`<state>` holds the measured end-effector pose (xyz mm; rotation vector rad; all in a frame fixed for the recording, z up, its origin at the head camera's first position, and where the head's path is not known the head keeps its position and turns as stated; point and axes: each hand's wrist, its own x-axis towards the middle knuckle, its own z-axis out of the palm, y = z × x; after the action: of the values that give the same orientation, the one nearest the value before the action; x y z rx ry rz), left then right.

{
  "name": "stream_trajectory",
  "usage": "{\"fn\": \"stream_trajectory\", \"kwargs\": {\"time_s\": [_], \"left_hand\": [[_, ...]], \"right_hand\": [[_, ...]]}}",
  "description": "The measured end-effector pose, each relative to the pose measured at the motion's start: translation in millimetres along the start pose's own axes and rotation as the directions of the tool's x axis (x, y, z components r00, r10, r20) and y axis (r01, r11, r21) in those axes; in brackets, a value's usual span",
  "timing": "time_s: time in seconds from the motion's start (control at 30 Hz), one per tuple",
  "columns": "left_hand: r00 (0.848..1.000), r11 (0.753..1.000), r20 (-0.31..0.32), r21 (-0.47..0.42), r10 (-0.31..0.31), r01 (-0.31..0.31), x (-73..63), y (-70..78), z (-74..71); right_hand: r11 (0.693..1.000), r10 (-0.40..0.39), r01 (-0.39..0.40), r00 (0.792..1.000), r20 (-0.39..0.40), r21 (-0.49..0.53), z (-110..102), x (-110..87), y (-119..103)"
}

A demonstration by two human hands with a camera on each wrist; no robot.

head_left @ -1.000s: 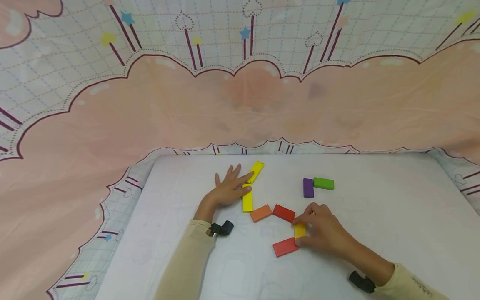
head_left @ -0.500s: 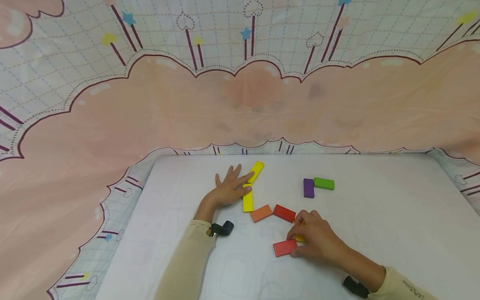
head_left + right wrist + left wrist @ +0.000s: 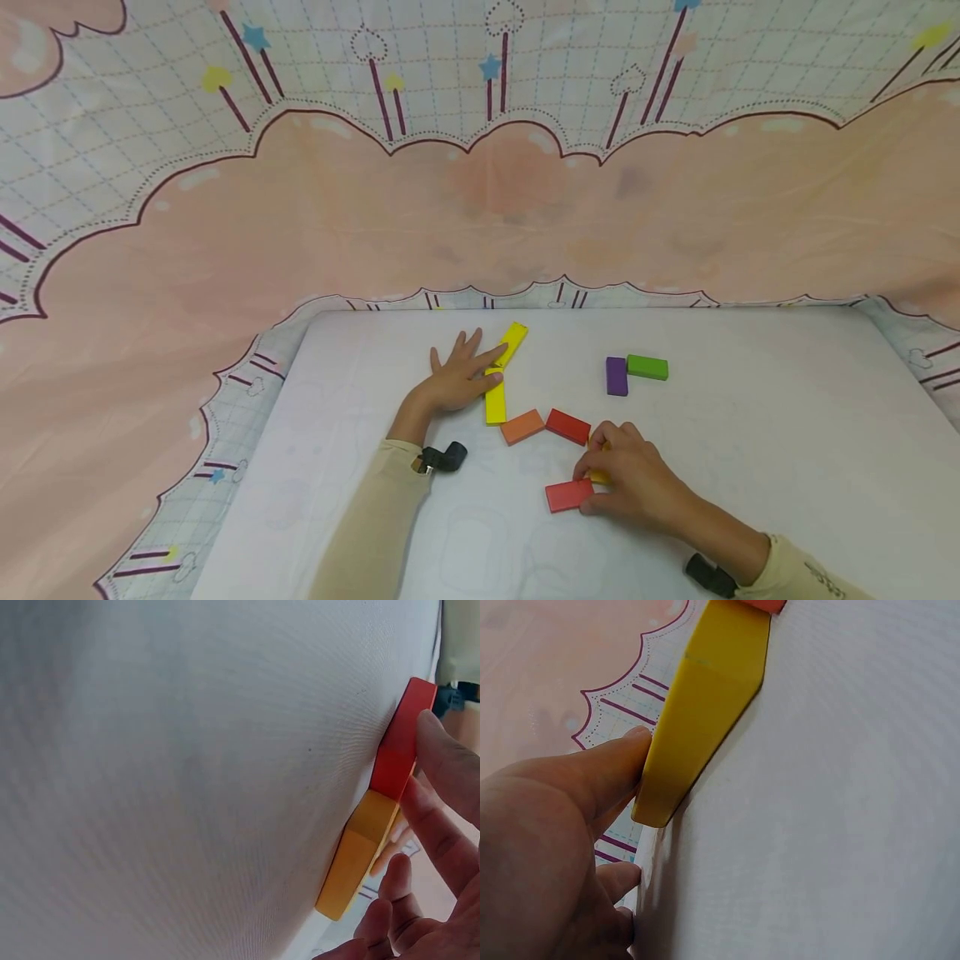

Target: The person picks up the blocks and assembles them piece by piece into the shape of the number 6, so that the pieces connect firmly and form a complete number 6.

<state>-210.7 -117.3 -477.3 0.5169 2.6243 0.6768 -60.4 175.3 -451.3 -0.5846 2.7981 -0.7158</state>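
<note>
1. Right hand [image 3: 626, 467]: thumb and forefinger pinch the right end of the light red block [image 3: 564, 497]. Right wrist view agrees: one digit on each side of that block.
2. Light red block: flat on the white table [image 3: 787, 400], nearest the person of all the blocks, one end against the amber block [image 3: 349, 866].
3. Amber block: mostly covered by the right hand in the head view; right wrist view shows it on the table, angled to the light red block, end to end.
4. Left hand [image 3: 453, 379]: fingers spread, gripping nothing. Forefinger reaches over the upper yellow block [image 3: 515, 337]; thumb lies at the top of the lower yellow block [image 3: 495, 404].
5. Yellow pair: ends meet, upper one slanted to the right, lower one nearly straight toward the person.
6. Orange block [image 3: 522, 427]: corner at the foot of the lower yellow block, slanting up to the dark red block [image 3: 568, 426], which slopes down to the amber block.
7. Purple block [image 3: 617, 377] and green block [image 3: 648, 367]: side by side beyond the right hand, well apart from the row.
8. Patterned cloth [image 3: 375, 225] behind the table. Both sleeves beige; black device at each wrist.
</note>
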Motion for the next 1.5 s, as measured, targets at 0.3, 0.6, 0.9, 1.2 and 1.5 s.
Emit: {"fn": "stream_trajectory", "kwargs": {"time_s": [0.3,0.6,0.9,1.2,1.5], "left_hand": [[1.0,1.0,-0.002,0.002,-0.001,0.001,1.0,-1.4,1.1],[1.0,1.0,-0.003,-0.001,0.003,-0.003,0.6,-1.8,0.8],[1.0,1.0,-0.005,0.001,0.005,-0.005,0.3,-0.1,0.4],[1.0,1.0,0.0,0.003,-0.002,0.002,-0.7,1.3,-0.9],[1.0,1.0,-0.002,0.007,0.0,0.0,-1.2,1.5,-0.8]], "right_hand": [[0.99,0.138,-0.138,0.99,-0.009,-0.001,-12,3.5,2],[0.966,0.26,-0.26,0.966,0.011,-0.006,-23,6.3,15],[0.972,0.233,-0.233,0.972,0.003,-0.001,-18,5.5,20],[0.971,0.24,-0.24,0.971,0.007,0.015,-19,5.6,18],[0.972,0.233,-0.233,0.972,0.007,0.025,-20,5.1,18]]}}
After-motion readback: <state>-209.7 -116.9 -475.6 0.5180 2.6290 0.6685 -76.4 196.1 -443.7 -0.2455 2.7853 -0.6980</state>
